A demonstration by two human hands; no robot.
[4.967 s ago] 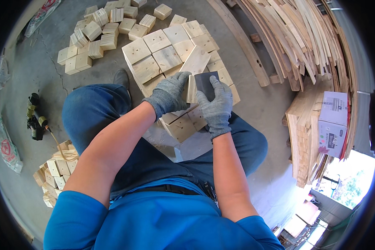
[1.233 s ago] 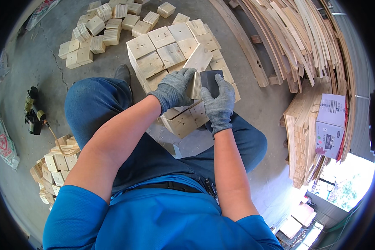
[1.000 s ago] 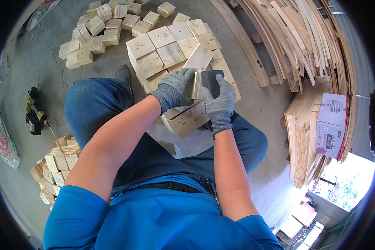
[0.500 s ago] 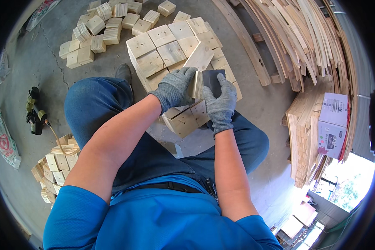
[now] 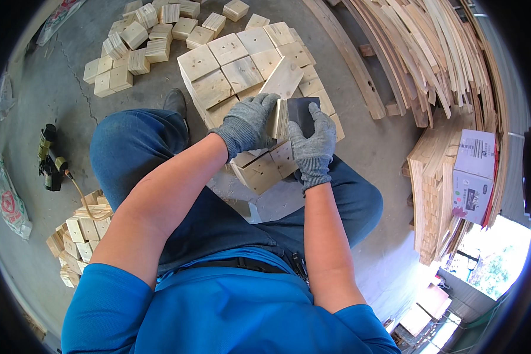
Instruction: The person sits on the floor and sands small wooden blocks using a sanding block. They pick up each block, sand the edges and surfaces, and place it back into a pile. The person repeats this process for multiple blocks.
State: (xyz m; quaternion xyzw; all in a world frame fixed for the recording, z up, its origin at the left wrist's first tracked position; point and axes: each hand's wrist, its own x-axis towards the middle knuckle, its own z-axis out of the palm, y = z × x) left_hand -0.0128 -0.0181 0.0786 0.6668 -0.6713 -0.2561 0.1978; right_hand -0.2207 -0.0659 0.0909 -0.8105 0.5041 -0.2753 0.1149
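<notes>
You sit over a concrete floor (image 5: 360, 118), stacked wooden blocks (image 5: 242, 71) before your knees. Your left hand (image 5: 249, 123) clamps a wood block (image 5: 279, 118) above that stack; right hand (image 5: 312, 147) fingers press a dark sanding pad (image 5: 304, 112) against it.

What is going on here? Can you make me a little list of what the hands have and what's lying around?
left hand: grey glove, holds a pale wooden block
right hand: grey glove, presses a dark sanding block against the wood
ahead: stacked square wooden blocks
left floor: dark power tool with hose
right: cardboard box on planks
</notes>
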